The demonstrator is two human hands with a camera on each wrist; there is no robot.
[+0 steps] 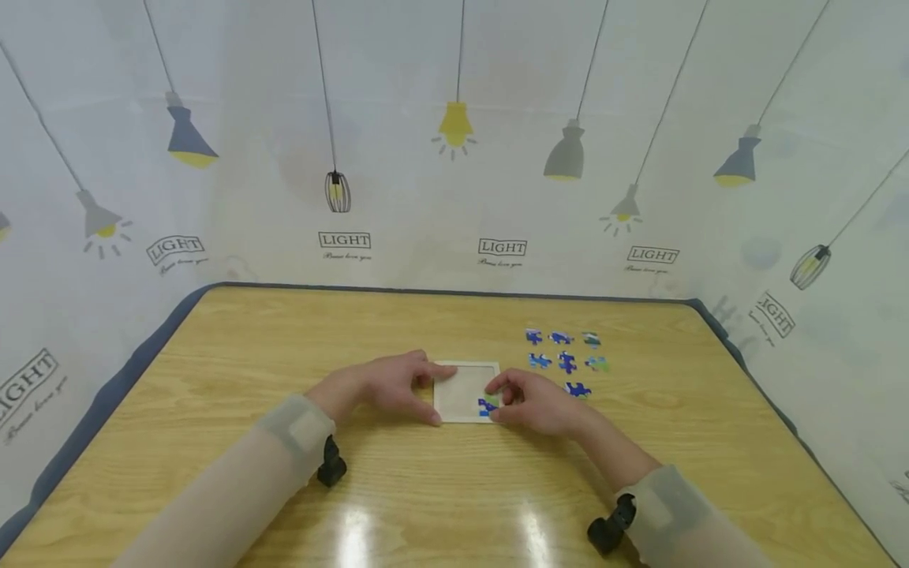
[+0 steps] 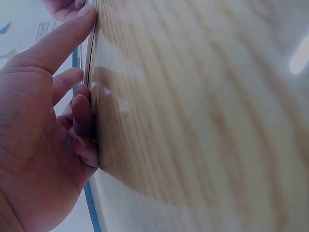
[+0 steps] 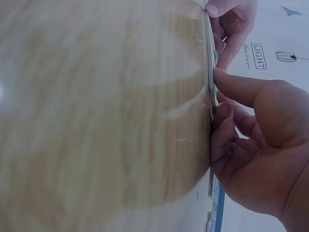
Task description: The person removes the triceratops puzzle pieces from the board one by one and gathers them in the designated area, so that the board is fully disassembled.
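Observation:
A square, shallow puzzle tray (image 1: 458, 390) with a pale rim lies on the wooden table. Its left side is held by my left hand (image 1: 398, 386), the thumb at the near corner and the index finger over the far part. Blue-and-green jigsaw pieces (image 1: 487, 407) sit together in the tray's near right corner. Around them my right hand (image 1: 536, 404) bends its thumb and index finger, with the fingertips right at the pieces and the right rim. In the right wrist view, the right hand's other fingers (image 3: 223, 137) curl down by the table.
Several loose jigsaw pieces (image 1: 566, 362), blue with some green and white, lie spread in rows to the right of and beyond the tray; the nearest (image 1: 578, 390) lies just behind my right hand. The wooden table (image 1: 284, 331) ends at a dark edge against a lamp-printed curtain (image 1: 412, 260).

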